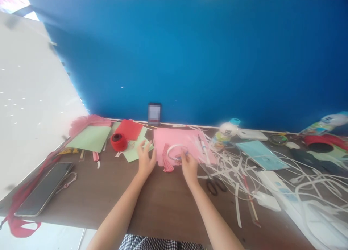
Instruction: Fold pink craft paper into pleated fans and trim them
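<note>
My left hand (145, 159) rests on the brown table (163, 203) with its fingers spread, at the left edge of a pink paper sheet (179, 139). My right hand (188, 165) pinches the rim of a white tape ring (176, 151) that lies on the pink sheet. A small pink tassel (167, 161) lies between my two hands. A red spool of thread (119, 141) stands just left of my left hand, beside green paper (136, 152).
A phone (154, 114) leans on the blue wall at the back. Scissors (214, 184) and several white paper strips (239, 170) lie to the right, with a glue bottle (227, 132), a blue card (261, 154) and white cables (312, 192). A dark phone (43, 188) lies left.
</note>
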Action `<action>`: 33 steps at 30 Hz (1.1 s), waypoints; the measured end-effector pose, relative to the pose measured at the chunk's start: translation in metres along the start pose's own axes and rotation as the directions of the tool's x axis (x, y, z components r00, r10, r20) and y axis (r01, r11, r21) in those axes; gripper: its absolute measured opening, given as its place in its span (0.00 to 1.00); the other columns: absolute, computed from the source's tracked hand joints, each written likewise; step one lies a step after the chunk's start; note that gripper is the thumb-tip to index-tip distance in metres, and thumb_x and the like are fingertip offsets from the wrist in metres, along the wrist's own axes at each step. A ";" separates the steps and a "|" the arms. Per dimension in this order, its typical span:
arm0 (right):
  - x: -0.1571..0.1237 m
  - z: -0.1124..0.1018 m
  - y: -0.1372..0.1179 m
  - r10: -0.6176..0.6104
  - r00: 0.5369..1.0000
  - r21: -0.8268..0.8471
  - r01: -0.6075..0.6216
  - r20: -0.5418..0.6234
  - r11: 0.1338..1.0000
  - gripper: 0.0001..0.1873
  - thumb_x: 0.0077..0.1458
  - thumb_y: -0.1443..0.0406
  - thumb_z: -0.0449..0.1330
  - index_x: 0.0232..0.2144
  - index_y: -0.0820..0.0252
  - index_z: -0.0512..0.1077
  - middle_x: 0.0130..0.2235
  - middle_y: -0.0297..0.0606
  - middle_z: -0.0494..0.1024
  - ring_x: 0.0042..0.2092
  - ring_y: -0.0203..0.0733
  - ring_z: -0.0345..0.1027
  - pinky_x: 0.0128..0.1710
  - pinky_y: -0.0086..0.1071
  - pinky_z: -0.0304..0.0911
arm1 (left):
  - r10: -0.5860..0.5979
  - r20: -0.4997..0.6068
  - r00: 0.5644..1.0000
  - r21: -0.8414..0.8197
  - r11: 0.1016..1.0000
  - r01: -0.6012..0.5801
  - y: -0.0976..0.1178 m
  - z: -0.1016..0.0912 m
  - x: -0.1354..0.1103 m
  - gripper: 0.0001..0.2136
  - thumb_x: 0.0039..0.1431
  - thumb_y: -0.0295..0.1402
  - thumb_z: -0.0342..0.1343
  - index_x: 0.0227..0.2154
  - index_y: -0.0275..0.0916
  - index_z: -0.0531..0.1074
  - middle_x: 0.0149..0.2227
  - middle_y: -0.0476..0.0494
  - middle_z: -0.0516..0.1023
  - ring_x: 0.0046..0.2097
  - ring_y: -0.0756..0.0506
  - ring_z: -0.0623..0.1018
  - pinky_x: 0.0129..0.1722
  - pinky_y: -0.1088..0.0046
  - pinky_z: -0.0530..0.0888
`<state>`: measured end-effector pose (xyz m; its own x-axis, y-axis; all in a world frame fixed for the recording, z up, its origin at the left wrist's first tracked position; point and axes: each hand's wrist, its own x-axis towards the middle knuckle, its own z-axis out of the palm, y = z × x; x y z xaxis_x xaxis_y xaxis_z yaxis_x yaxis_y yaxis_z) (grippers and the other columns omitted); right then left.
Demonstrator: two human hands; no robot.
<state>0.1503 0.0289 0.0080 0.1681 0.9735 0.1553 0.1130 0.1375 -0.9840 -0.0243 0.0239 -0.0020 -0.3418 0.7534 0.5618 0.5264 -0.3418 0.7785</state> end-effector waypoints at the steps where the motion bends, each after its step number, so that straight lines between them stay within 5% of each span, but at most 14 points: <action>1: -0.001 0.001 0.001 -0.014 1.000 -0.007 0.014 0.016 1.000 0.23 0.51 0.50 0.52 0.35 0.65 0.70 0.29 0.42 0.77 0.23 0.38 0.70 0.22 0.30 0.65 | 0.014 0.119 0.993 -0.096 0.995 -0.002 0.004 0.001 -0.003 0.21 0.50 0.32 0.55 0.49 0.40 0.66 0.50 0.35 0.67 0.53 0.39 0.65 0.52 0.56 0.60; 3: -0.002 0.001 0.002 -0.038 0.999 -0.032 0.038 0.025 0.999 0.22 0.51 0.51 0.52 0.35 0.65 0.70 0.29 0.42 0.77 0.24 0.38 0.70 0.24 0.31 0.66 | 0.067 0.319 0.945 -0.253 0.967 0.017 0.012 0.002 -0.008 0.23 0.49 0.32 0.55 0.50 0.41 0.64 0.44 0.39 0.72 0.47 0.41 0.70 0.49 0.60 0.65; 5: -0.001 0.000 0.002 -0.055 0.999 -0.063 0.055 0.000 0.997 0.23 0.52 0.51 0.51 0.38 0.65 0.70 0.29 0.41 0.77 0.24 0.39 0.70 0.26 0.32 0.66 | 0.115 0.404 0.908 -0.307 0.952 0.016 0.018 0.002 -0.012 0.21 0.49 0.31 0.55 0.49 0.42 0.66 0.42 0.40 0.74 0.44 0.42 0.73 0.46 0.62 0.67; 14: 0.000 -0.001 0.000 -0.060 0.998 -0.256 0.059 0.002 0.965 0.23 0.52 0.54 0.50 0.41 0.66 0.71 0.20 0.36 0.75 0.24 0.42 0.68 0.29 0.35 0.64 | 0.338 0.524 0.782 -0.407 0.906 -0.119 0.041 0.000 -0.022 0.14 0.53 0.29 0.50 0.42 0.42 0.72 0.49 0.39 0.71 0.48 0.41 0.71 0.42 0.65 0.70; 20: 0.001 -0.001 0.008 -0.167 0.986 -0.241 0.162 0.001 0.957 0.23 0.52 0.56 0.51 0.47 0.63 0.66 0.38 0.45 0.75 0.36 0.43 0.69 0.35 0.36 0.66 | 0.348 0.486 0.802 -0.315 0.925 -0.211 0.035 0.011 -0.029 0.10 0.57 0.31 0.46 0.34 0.40 0.72 0.30 0.41 0.75 0.34 0.45 0.73 0.37 0.67 0.70; 23: -0.003 -0.003 0.003 -0.384 0.922 -0.290 0.355 -0.047 0.889 0.20 0.55 0.60 0.49 0.49 0.60 0.63 0.45 0.47 0.70 0.40 0.42 0.68 0.38 0.38 0.66 | 0.313 0.433 0.845 -0.280 0.938 -0.204 0.029 0.014 -0.027 0.10 0.58 0.32 0.45 0.30 0.40 0.72 0.26 0.43 0.72 0.32 0.45 0.71 0.36 0.68 0.68; 27: -0.011 -0.003 -0.006 -0.639 0.761 -0.325 0.637 0.115 0.699 0.16 0.55 0.66 0.51 0.47 0.56 0.67 0.44 0.44 0.71 0.44 0.44 0.66 0.43 0.41 0.66 | 0.297 0.350 0.888 -0.188 0.951 -0.244 0.022 0.014 -0.023 0.10 0.59 0.33 0.45 0.32 0.39 0.71 0.28 0.43 0.71 0.34 0.45 0.69 0.37 0.67 0.66; 30: -0.014 0.000 -0.007 -0.729 0.662 -0.317 0.738 0.174 0.596 0.16 0.54 0.69 0.53 0.46 0.55 0.68 0.43 0.42 0.72 0.45 0.43 0.67 0.43 0.39 0.67 | 0.331 0.409 0.850 -0.153 0.943 -0.294 0.022 0.013 -0.021 0.10 0.60 0.32 0.42 0.32 0.37 0.69 0.28 0.44 0.69 0.33 0.46 0.68 0.38 0.67 0.66; 33: -0.013 0.000 -0.005 -0.762 0.630 -0.324 0.760 0.152 0.563 0.16 0.53 0.70 0.54 0.44 0.54 0.69 0.42 0.42 0.72 0.42 0.41 0.69 0.39 0.36 0.70 | 0.346 0.490 0.800 -0.191 0.938 -0.289 0.025 0.010 -0.020 0.11 0.61 0.31 0.40 0.35 0.37 0.68 0.28 0.44 0.69 0.32 0.48 0.68 0.38 0.68 0.66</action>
<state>0.1471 0.0153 0.0108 -0.1287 0.5359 0.8344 0.5088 0.7579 -0.4083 0.0035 0.0057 0.0033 0.2903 0.7598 0.5817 0.4436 -0.6455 0.6217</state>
